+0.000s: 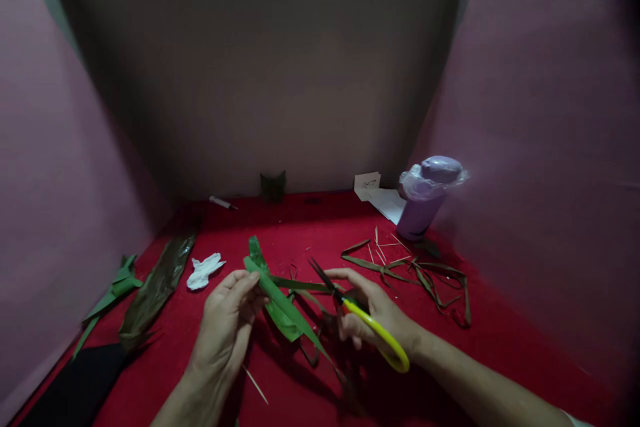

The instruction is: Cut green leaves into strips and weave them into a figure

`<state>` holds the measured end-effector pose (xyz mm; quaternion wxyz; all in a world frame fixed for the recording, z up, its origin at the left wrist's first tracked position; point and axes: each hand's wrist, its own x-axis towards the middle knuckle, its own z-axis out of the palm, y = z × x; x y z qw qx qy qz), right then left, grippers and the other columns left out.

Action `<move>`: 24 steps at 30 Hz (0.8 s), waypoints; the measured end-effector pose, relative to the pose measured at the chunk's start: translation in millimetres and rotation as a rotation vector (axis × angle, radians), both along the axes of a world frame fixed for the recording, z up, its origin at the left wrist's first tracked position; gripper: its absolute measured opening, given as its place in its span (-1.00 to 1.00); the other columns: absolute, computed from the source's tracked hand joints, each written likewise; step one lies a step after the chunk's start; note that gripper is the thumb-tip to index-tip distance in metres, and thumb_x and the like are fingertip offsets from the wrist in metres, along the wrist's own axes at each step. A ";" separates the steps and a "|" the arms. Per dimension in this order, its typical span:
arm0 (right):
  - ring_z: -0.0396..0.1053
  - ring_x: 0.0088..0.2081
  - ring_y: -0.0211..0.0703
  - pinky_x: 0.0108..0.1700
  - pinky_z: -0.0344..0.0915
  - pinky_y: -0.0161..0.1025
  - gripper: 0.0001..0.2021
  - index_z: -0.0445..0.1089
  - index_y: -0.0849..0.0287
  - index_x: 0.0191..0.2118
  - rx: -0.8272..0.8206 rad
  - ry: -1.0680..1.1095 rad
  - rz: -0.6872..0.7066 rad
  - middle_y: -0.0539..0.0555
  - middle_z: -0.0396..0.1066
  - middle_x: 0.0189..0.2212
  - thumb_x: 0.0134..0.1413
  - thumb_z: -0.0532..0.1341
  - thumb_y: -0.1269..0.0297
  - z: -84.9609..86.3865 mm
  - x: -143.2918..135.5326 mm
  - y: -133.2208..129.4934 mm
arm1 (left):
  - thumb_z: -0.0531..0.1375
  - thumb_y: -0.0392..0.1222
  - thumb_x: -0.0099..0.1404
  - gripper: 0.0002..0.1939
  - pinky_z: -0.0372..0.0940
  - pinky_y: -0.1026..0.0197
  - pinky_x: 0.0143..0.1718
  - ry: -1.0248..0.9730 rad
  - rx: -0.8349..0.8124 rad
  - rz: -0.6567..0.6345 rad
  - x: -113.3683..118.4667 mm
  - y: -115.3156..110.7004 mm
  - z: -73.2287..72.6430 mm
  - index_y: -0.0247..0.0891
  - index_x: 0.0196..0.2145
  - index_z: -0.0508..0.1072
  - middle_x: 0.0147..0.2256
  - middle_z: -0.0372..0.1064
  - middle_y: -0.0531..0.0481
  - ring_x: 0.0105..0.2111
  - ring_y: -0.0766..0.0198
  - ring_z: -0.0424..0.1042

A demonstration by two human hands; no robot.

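Note:
My left hand [233, 310] pinches a folded green leaf [277, 303] near its upper end, thumb on top. Long strips of the leaf trail down to the right, over the red surface. In my right hand [373, 307] is a pair of scissors [375, 327] with yellow handles and dark blades pointing up and left. The blades are beside a narrow leaf strip that runs from the left hand toward the right. Whether the right fingers also hold that strip I cannot tell. Brown dried strips lie behind and below the leaf.
Toothpicks [383, 250] and brown strips [440, 273] lie at right, before a purple bin [423, 210] and white papers [383, 200]. At left are a crumpled tissue [205, 271], a brown wrapped bundle [160, 290] and a green folded leaf [117, 287]. A syringe-like tube [223, 202] lies behind.

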<state>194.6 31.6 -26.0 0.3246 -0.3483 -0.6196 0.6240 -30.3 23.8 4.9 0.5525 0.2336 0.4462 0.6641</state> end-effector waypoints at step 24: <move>0.38 -0.34 -0.13 -0.38 0.13 -0.30 -0.70 0.31 0.14 -0.04 0.762 -1.097 -0.363 0.11 0.38 -0.35 0.07 0.09 0.33 -4.1 21.0 25.9 | 0.28 -0.40 0.02 -0.94 0.22 0.43 -0.68 -0.014 0.053 0.007 -22.2 14.9 1.0 -0.37 -0.53 0.43 -0.62 0.33 0.09 -0.68 0.46 0.27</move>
